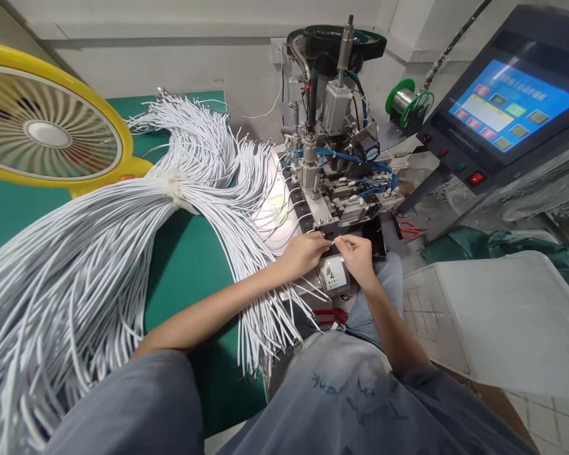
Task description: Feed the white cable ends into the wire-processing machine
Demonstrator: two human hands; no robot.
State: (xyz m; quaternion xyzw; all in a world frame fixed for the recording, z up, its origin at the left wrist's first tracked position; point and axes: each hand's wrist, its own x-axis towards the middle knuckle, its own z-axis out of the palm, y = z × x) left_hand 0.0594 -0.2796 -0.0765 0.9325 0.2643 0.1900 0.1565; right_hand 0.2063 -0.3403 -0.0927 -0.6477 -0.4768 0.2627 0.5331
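My left hand (pixel 307 256) and my right hand (pixel 358 258) meet at the front of a metal machine (pixel 329 183). Both are closed in a pinch, with the fingertips almost touching. Between them shows the small pale end of a white cable (pixel 333 242); most of it is hidden by the fingers. Under my left forearm lies a large bundle of white cables (pixel 218 221), tied with a pale band (pixel 177 191). Loose cable ends hang past the table's edge near my lap. Just below my hands sits a metal cylinder with a white label (pixel 334 273).
A yellow fan (pixel 128 142) stands at the left on the green table (pixel 189 265). Right of the machine are a control screen (pixel 512 104), a green wire spool (pixel 403 101) and red-handled pliers (pixel 409 230). A white plastic bin (pixel 512 309) is beside my right arm.
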